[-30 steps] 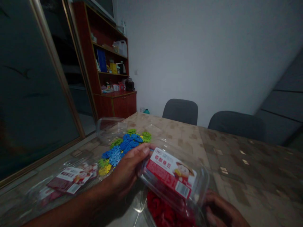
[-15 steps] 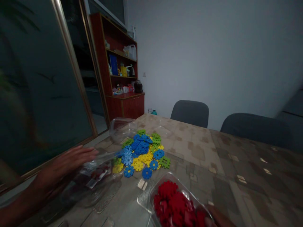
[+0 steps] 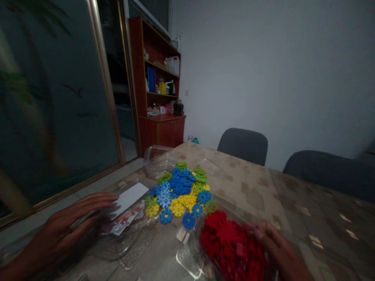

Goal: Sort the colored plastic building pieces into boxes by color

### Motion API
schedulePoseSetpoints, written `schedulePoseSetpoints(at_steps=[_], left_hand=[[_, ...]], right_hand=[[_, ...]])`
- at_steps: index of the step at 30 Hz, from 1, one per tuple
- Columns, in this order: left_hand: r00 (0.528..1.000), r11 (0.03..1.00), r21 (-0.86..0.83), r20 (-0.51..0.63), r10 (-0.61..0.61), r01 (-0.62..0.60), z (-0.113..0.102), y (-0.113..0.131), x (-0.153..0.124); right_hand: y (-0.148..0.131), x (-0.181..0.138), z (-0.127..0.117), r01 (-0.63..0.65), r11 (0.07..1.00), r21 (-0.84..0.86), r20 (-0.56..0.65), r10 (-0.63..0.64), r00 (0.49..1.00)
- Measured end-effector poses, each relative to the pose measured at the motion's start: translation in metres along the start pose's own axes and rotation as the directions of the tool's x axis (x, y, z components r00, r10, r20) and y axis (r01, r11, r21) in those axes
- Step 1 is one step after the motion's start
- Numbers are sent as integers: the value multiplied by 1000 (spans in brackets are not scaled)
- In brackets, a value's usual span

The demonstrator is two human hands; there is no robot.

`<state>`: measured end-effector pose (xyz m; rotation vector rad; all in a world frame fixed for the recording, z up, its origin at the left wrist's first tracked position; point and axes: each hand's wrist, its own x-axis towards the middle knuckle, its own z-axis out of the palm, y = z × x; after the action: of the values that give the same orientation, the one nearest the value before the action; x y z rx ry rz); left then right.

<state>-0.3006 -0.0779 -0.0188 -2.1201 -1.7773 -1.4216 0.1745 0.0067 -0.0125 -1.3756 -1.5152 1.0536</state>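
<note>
My right hand grips the right side of a clear plastic container filled with red notched snowflake pieces. On the left, my left hand has its fingers along the top and its thumb below, around the edge of a clear plastic container. A white card and a coloured printed paper show at its fingertips; how they sit in the container is hard to make out. Between the hands lies a pile of blue pieces, yellow pieces and green pieces.
Another clear plastic container stands behind the pile on the patterned table. Two grey chairs, a near one and one farther right, line the far edge. A red-brown shelf cabinet and a glass door are beyond.
The view has turned slightly left. The container of red pieces has come further into view with my right hand on it. The white card now shows clearly beside my left hand.
</note>
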Motion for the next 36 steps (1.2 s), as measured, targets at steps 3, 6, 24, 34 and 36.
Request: schedulePoseSetpoints(at_steps=[3, 6, 24, 34, 36], left_hand=[[999, 999, -31, -38, 15, -16, 5, 10, 29], [999, 998, -39, -10, 46, -47, 19, 22, 61], [821, 968, 157, 566, 75, -196, 113, 54, 63], [845, 972, 101, 518, 132, -214, 117, 45, 54], [847, 970, 99, 514, 140, -221, 117, 44, 54]], right_hand=[[-29, 37, 9, 162, 986, -39, -37, -163, 986], [-56, 77, 32, 413, 886, -212, -90, -438, 894], [-48, 151, 110, 687, 78, -723, 250, -897, 365], [-53, 218, 67, 555, 549, -625, -155, -784, 601], [-50, 245, 61, 456, 654, -604, -254, -700, 668]])
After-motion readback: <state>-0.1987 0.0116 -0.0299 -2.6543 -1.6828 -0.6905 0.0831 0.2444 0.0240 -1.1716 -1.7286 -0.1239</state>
